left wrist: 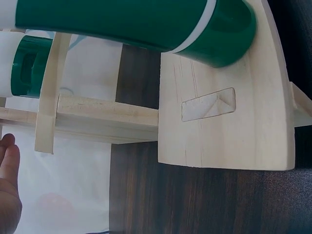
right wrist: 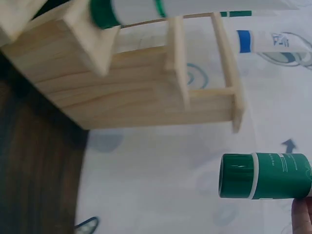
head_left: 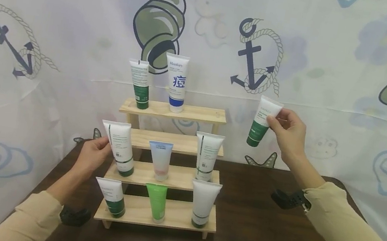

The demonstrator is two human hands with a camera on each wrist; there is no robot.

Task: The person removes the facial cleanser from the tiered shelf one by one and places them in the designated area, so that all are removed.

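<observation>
A green tube (left wrist: pixel 122 27) rests cap-down on a wooden stand (left wrist: pixel 219 141), a second tube (left wrist: pixel 31 66) and the left grip (left wrist: pixel 7 190) partly showing.

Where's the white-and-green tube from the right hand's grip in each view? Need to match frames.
Head: white-and-green tube right of centre, just above mid-height, in the right grip, clear of the rack.
Left wrist: not in it; the tube along the top edge is another one.
Right wrist: lower right, green cap pointing left.
Shared landmark: wooden rack.
</observation>
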